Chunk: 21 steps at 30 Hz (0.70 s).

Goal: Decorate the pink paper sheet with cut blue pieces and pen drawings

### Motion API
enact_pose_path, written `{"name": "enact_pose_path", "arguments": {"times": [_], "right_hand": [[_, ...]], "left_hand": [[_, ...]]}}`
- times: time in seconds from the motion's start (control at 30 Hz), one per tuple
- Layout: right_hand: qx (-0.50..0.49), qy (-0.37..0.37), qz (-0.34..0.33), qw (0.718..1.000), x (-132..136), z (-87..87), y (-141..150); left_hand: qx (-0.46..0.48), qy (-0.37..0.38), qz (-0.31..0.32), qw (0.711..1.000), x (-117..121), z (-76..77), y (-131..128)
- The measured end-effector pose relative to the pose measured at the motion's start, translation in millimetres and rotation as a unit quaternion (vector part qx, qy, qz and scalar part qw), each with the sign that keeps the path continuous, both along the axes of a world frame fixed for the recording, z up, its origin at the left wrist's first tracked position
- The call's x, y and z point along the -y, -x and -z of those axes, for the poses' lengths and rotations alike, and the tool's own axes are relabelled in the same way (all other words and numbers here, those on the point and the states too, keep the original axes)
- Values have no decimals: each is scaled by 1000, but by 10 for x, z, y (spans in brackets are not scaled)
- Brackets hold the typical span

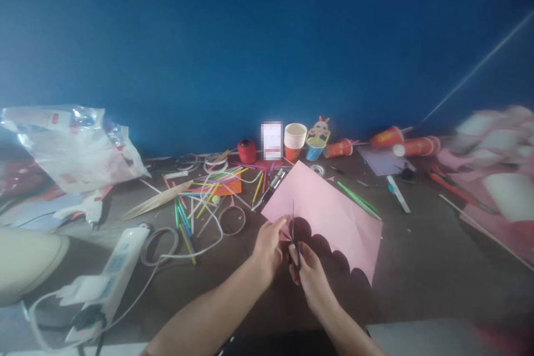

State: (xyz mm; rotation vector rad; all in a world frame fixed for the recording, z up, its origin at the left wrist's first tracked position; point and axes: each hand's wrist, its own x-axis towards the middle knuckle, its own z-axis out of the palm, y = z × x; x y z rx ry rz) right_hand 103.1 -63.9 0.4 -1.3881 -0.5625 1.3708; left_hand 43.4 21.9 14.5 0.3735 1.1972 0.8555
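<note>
A large sheet of pink paper (334, 206) is held at an angle over the dark table, its lower edge cut into a row of scallops. My left hand (269, 245) pinches the paper near its left lower edge, thumb and fingers closed on it. In my right hand (308, 270) is a pair of scissors (293, 228), the fingers wrapped round the dark handles. The blades point away from me and meet the paper right beside my left fingertips.
Coloured sticks (187, 222) and loops of white cable lie to the left, near a power strip (117, 272) and a glue gun (85, 208). Stacked paper cups (295, 142) and a blue cup (316, 149) stand behind the paper. A utility knife (398, 194) lies right.
</note>
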Motion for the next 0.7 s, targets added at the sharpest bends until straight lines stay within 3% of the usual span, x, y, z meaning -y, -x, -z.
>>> {"name": "enact_pose_path", "arguments": {"times": [0.2, 0.7], "right_hand": [[6, -12, 11, 1000, -14, -2, 11], [-4, -13, 19, 1000, -10, 81, 34]], "left_hand": [[14, -7, -9, 1000, 29, 81, -21], [41, 1, -32, 999, 47, 115, -24]]}}
